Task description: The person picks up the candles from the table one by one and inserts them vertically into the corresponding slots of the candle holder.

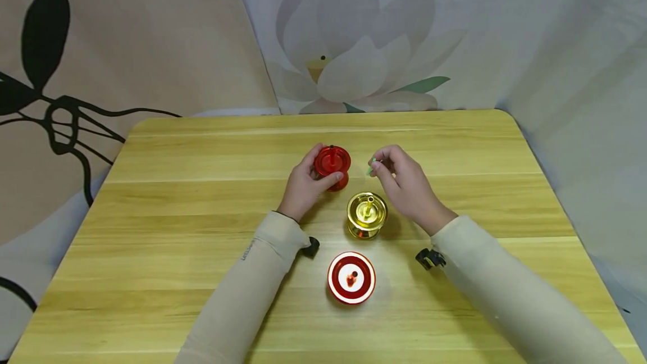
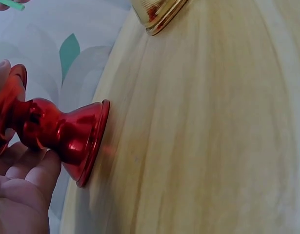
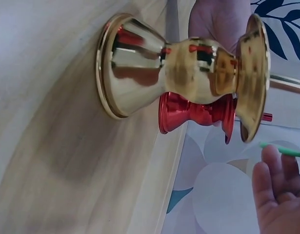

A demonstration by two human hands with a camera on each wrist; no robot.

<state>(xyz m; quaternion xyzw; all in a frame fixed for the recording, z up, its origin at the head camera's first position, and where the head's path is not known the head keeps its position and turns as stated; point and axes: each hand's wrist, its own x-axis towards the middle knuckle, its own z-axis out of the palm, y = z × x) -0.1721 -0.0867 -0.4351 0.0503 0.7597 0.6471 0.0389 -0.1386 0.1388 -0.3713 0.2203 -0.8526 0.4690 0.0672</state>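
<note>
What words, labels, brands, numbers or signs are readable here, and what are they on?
Left sleeve: one short line of dark lettering, too small and blurred to quote.
I can make out no other text: none on the far red stand, gold stand, near red stand or tabletop.

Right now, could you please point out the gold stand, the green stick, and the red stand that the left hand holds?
Gold stand (image 3: 183, 72): right wrist view, on its rounded middle.
Green stick (image 3: 286, 151): right wrist view, on its visible length.
Held red stand (image 2: 42, 124): left wrist view, on its rounded middle.
</note>
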